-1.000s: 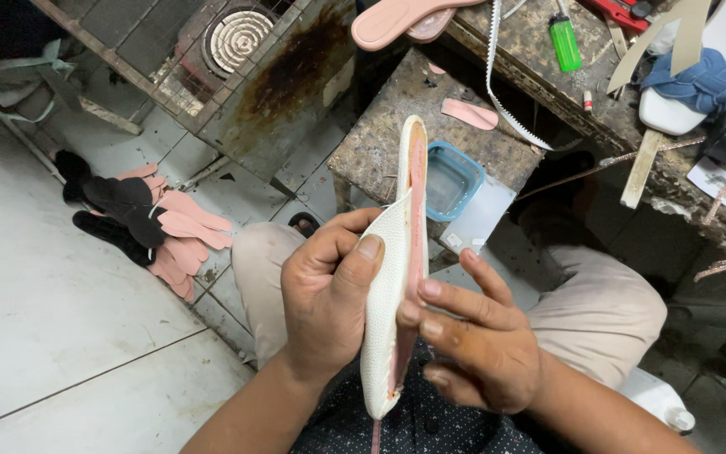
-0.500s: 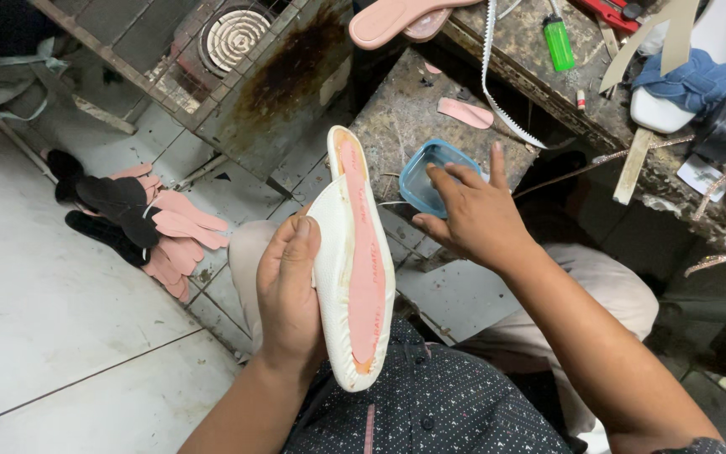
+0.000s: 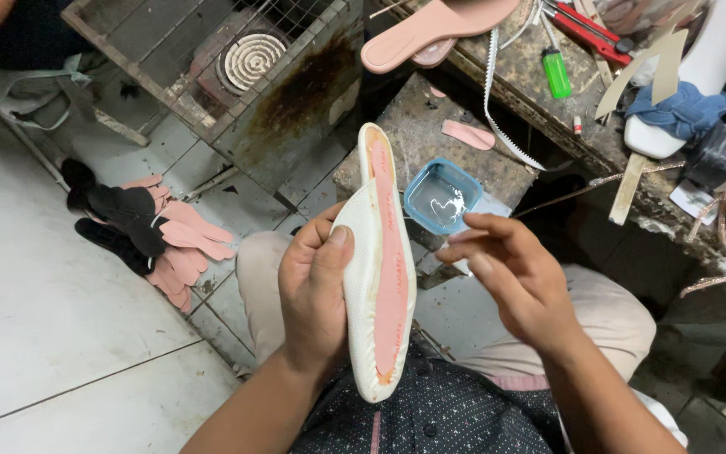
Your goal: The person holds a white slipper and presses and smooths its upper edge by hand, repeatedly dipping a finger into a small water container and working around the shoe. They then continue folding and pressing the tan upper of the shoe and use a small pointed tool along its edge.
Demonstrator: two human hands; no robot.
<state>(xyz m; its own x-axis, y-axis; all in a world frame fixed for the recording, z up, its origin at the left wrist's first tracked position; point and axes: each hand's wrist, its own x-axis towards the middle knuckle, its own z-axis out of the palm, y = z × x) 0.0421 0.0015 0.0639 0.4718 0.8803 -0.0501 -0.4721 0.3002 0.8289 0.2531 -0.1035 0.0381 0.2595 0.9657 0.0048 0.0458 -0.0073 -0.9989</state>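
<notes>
Left hand (image 3: 317,294) clamps one white shoe sole (image 3: 377,269) with a pink insole, upright over the lap, thumb on its edge; it looks light, stiff yet slightly bendy, best gripped mid-length by the edges. Right hand (image 3: 514,277) hovers beside it, fingers loosely apart and holding nothing, below one blue glue tub (image 3: 441,195).

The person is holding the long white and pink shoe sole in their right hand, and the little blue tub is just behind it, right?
Not quite: the head view shows the left hand holding the long white and pink shoe sole. The right hand is empty. The little blue tub is just behind.
</notes>
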